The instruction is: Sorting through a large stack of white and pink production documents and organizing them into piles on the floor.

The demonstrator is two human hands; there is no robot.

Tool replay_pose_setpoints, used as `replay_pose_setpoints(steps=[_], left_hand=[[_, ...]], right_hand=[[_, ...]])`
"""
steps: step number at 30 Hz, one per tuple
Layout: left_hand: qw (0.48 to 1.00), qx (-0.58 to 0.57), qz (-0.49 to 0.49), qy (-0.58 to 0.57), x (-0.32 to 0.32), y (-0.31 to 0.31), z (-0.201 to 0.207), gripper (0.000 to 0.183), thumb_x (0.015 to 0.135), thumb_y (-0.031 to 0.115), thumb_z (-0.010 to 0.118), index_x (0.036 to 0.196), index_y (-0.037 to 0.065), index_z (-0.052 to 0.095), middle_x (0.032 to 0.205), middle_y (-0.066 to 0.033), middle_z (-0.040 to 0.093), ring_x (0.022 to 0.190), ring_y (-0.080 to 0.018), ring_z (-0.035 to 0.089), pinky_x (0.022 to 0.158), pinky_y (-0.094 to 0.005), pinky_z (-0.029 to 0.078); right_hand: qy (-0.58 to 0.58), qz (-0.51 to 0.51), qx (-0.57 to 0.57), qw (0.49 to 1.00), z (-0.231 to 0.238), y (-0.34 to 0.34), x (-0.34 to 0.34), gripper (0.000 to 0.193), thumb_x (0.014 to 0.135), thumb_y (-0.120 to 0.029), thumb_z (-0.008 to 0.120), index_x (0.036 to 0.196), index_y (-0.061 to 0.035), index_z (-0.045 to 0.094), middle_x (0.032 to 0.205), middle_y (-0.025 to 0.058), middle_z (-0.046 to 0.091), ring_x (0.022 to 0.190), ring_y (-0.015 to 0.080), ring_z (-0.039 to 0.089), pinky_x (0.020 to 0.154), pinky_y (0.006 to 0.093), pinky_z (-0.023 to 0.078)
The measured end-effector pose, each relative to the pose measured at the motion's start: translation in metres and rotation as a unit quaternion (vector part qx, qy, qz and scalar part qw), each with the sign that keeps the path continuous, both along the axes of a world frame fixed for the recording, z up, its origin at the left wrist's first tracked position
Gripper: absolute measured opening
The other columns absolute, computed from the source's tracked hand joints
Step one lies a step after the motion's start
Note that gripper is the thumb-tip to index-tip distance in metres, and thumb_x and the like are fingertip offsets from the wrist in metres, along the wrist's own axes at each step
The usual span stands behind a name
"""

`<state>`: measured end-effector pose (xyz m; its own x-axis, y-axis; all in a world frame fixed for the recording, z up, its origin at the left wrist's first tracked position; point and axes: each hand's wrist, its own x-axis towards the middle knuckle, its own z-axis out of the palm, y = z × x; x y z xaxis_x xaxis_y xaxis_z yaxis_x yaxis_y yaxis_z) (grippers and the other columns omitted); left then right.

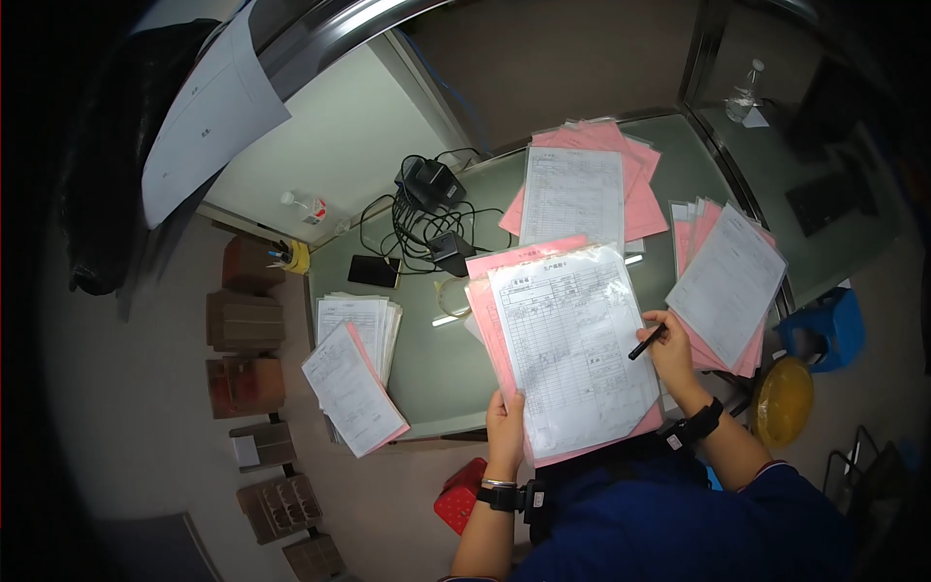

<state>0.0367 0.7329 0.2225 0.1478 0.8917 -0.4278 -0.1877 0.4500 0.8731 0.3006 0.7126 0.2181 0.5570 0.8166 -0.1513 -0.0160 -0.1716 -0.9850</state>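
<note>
A stack of white printed forms and pink sheets point(577, 359), seemingly in clear sleeves, is held up at the near edge of the desk. My left hand point(504, 427) grips its lower left edge, thumb on top. A black pen point(647, 341) sticks out of the closed fingers of my right hand point(671, 354), which rests against the stack's right edge. Behind the held stack lies a fanned pile of white and pink sheets point(574, 194). Another such pile point(729, 286) lies right of my right hand, and a third point(355, 388) lies at the desk's left end.
The green desk point(441, 383) also carries black power adapters with tangled cables point(432, 199), a black phone point(373, 272) and a tape roll point(452, 297). A plastic bottle point(745, 92) stands at the far right. A blue stool point(824, 330) and yellow round seat point(784, 403) are at right; a red stool point(461, 497) is below.
</note>
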Motion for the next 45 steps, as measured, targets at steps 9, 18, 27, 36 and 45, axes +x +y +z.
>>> replay_pose_setpoints(steps=[9, 18, 27, 36, 45], left_hand=[[0.999, -0.029, -0.009, 0.026, -0.017, -0.002, -0.047, 0.018, 0.092, 0.013, 0.047, 0.103, -0.001, 0.051, 0.100, -0.0081, 0.058, 0.087, -0.0114, 0.054, 0.078, -0.0261, 0.045], [0.997, -0.071, 0.007, 0.027, -0.021, -0.006, -0.061, 0.022, 0.091, 0.011, 0.049, 0.109, -0.001, 0.050, 0.104, -0.0086, 0.058, 0.089, -0.0129, 0.055, 0.079, -0.0265, 0.045], [0.987, -0.154, 0.001, -0.055, -0.018, -0.012, -0.062, 0.031, 0.090, 0.013, 0.051, 0.118, 0.000, 0.044, 0.112, -0.0108, 0.055, 0.097, -0.0181, 0.055, 0.084, -0.0307, 0.046], [0.964, -0.227, 0.054, -0.126, -0.018, -0.014, -0.066, 0.039, 0.095, 0.027, 0.037, 0.123, -0.001, 0.040, 0.119, -0.0123, 0.051, 0.104, -0.0201, 0.052, 0.092, -0.0342, 0.041], [0.984, -0.157, -0.011, -0.081, -0.019, -0.014, -0.075, 0.028, 0.093, 0.014, 0.042, 0.115, -0.003, 0.046, 0.112, -0.0124, 0.055, 0.099, -0.0181, 0.054, 0.088, -0.0309, 0.043]], right_hand=[[-0.258, -0.130, -0.047, 0.956, -0.003, -0.036, 0.103, 0.013, 0.083, -0.004, 0.058, 0.096, -0.0030, 0.059, 0.076, 0.0021, 0.054, 0.069, 0.0077, 0.049, 0.061, 0.0205, 0.040], [-0.605, -0.169, -0.118, 0.769, -0.011, -0.057, 0.182, 0.018, 0.082, -0.008, 0.060, 0.099, -0.0037, 0.057, 0.085, 0.0126, 0.061, 0.078, 0.0204, 0.058, 0.069, 0.0287, 0.046], [-0.100, 0.197, -0.208, 0.953, -0.023, -0.029, -0.017, 0.042, 0.072, -0.021, 0.073, 0.103, -0.0019, 0.052, 0.073, 0.0049, 0.057, 0.066, 0.0119, 0.053, 0.060, 0.0261, 0.044], [-0.108, 0.094, -0.162, 0.976, -0.058, -0.030, -0.020, 0.031, 0.072, -0.007, 0.071, 0.095, -0.0003, 0.051, 0.068, -0.0005, 0.052, 0.056, 0.0077, 0.046, 0.050, 0.0230, 0.039], [-0.234, 0.118, -0.216, 0.941, -0.030, -0.026, -0.005, 0.017, 0.084, -0.015, 0.058, 0.078, 0.0000, 0.053, 0.059, 0.0183, 0.043, 0.052, 0.0253, 0.041, 0.052, 0.0314, 0.038]])
